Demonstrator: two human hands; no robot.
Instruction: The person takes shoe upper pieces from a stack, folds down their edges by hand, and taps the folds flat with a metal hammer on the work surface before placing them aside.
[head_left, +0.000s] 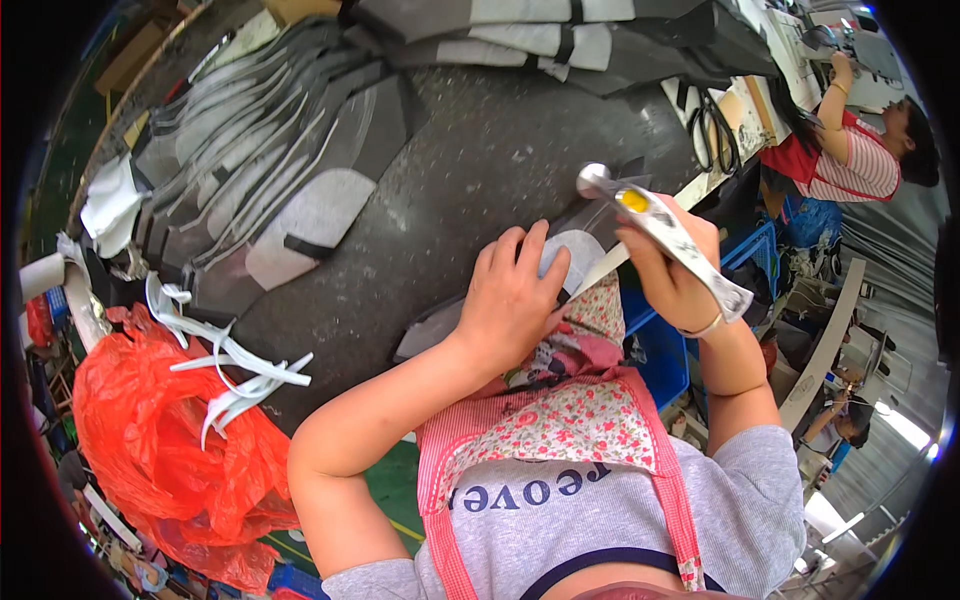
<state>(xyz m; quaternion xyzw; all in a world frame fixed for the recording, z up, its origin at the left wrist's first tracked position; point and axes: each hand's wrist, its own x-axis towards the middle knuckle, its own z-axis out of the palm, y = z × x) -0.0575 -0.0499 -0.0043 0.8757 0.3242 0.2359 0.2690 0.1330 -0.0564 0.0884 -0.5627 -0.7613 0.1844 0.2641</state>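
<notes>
Right hand [668, 272] grips hammer [655, 225] — tape-wrapped.

Left hand [510, 295] pressing grey fabric piece [585, 250], right hand [665, 275] gripping hammer [660, 232], dark worktable [470, 170]

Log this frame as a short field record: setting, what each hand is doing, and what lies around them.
setting: dark grey worktable in a workshop
left hand: pressed flat on a grey cut piece at the table edge
right hand: gripping a hammer, head up and off the piece
far side: fanned stacks of grey and white cut pieces
left of table: red plastic bag with white strips
elsewhere: black scissors; another person at the next station
</notes>
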